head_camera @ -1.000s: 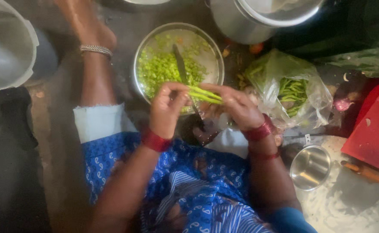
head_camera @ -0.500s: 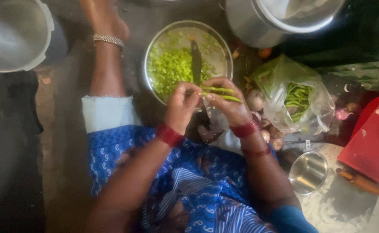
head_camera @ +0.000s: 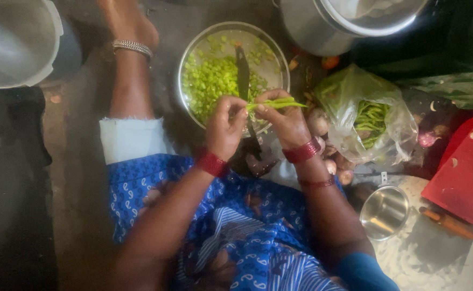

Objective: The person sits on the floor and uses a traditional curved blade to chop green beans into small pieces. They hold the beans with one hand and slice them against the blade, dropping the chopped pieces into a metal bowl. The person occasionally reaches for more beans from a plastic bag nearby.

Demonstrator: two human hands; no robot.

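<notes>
My left hand and my right hand meet over the near rim of a round steel bowl that holds chopped green bean pieces. Both hands pinch a small bunch of long green beans, pressed against an upright dark blade that rises over the bowl. The blade's base sits below my hands, between my wrists. Red bangles circle both wrists.
A clear plastic bag of whole green beans lies right of the bowl, with onions beside it. A small steel cup, a red board, a large steel pot and a pan lid stand around. My bare foot stretches left of the bowl.
The bunch of beans has been drawn back toward the blade and shows shorter past my right hand. Both hands stay together at the blade.
</notes>
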